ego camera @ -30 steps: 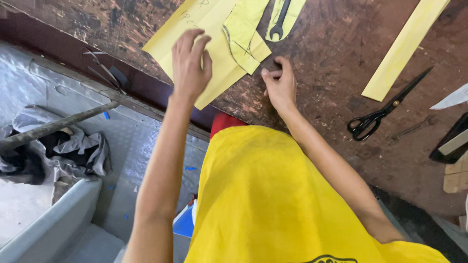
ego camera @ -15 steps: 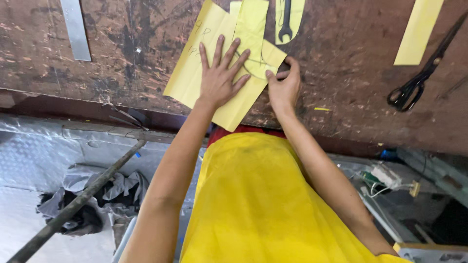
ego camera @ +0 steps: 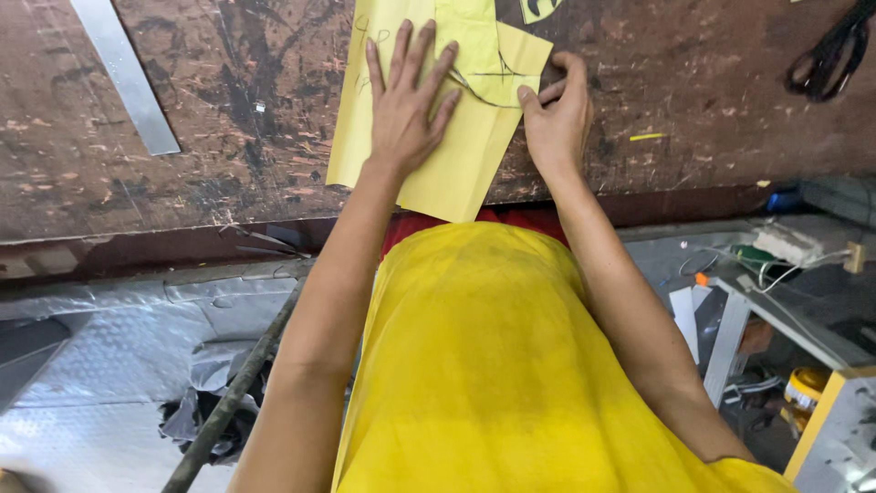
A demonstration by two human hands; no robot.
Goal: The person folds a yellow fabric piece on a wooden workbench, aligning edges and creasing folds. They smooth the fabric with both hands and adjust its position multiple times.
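left hand [ego camera: 406, 114] flat on yellow sheet [ego camera: 456, 164]

Yellow sheet [ego camera: 456, 155] top cut off; scissors [ego camera: 829, 57] partly cropped, perhaps blurred.

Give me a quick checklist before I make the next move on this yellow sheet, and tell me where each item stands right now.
1. Left hand flat on the yellow sheet, fingers spread: ok.
2. Right hand at the sheet's right edge, fingertips on it: ok.
3. Whole sheet on the bench: not ok, the lower corner hangs past the front edge.
4. Drawn lines visible between the hands: ok.
5. Scissors close by: not ok, far right, away from both hands.
6. Metal ruler apart from the sheet: ok.
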